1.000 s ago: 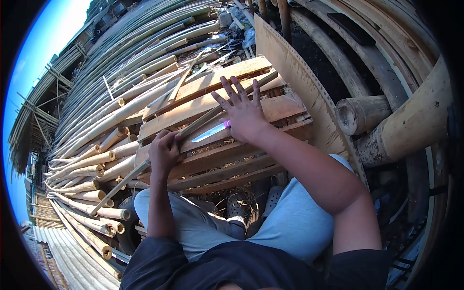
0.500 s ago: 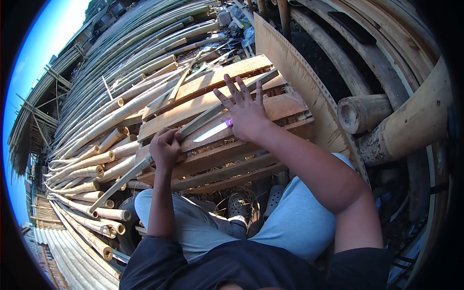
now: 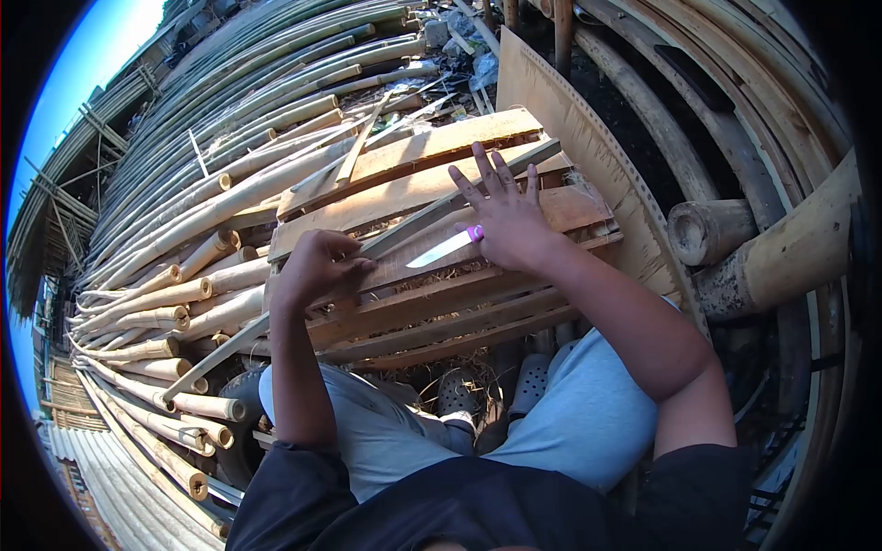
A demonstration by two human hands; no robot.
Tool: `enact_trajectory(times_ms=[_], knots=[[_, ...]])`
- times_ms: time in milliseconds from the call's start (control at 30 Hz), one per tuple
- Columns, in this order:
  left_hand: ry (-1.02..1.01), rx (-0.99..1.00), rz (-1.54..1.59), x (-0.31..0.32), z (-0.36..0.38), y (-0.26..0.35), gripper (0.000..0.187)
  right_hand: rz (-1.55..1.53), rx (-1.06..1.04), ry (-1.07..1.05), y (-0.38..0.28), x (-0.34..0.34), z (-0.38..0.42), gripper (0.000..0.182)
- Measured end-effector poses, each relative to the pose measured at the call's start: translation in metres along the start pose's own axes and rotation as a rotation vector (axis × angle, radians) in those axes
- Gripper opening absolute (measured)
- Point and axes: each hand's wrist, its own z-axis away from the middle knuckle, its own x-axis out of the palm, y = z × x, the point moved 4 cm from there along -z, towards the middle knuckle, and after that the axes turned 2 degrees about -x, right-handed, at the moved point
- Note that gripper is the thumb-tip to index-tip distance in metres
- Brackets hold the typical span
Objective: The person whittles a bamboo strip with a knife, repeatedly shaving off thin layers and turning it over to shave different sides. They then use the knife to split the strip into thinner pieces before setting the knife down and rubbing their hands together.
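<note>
A long, narrow grey-green strip (image 3: 418, 219) lies diagonally across a slatted wooden platform (image 3: 367, 213). My left hand (image 3: 317, 268) is over the strip's middle part, its fingers loosely apart and slightly blurred; whether they touch the strip is unclear. At the strip's upper right part, my right hand (image 3: 514, 220) spreads four fingers over it, palm down. A knife (image 3: 441, 250) with a pink handle sits at that hand's thumb side, held by the handle, its blade pointing left over the slats. The right thumb is hidden.
Bamboo poles (image 3: 220, 211) are stacked at the left and beyond the platform. A thin wooden sheet (image 3: 588, 138) stands along its right side. Thick bamboo (image 3: 781, 248) lies at the right. My knees (image 3: 579, 404) are below the platform's near edge.
My right hand has moved right along the strip, carrying the knife. My left hand has loosened from its closed grip, fingers now apart. The view has shifted slightly.
</note>
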Motion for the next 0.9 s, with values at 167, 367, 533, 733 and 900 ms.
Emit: enact_trajectory(times_ms=[167, 367, 533, 733, 900], knots=[[0.300, 0.267, 0.163, 0.022, 0.002, -0.001, 0.025, 0.076, -0.056, -0.014, 0.003, -0.005, 0.003, 0.092], [0.335, 0.220, -0.021, 0.022, 0.016, 0.008, 0.024, -0.242, -0.099, 0.026, 0.005, -0.024, 0.003, 0.080], [0.329, 0.277, -0.016, 0.021, 0.018, 0.009, 0.019, -0.516, -0.239, 0.125, 0.004, -0.039, -0.002, 0.062], [0.366, 0.284, 0.048, 0.016, 0.018, 0.002, 0.015, -1.518, -0.039, -0.013, 0.029, -0.044, -0.018, 0.046], [0.361, 0.227, -0.041, 0.018, 0.017, -0.001, 0.013, -2.027, 0.015, -0.122, 0.039, -0.040, -0.028, 0.048]])
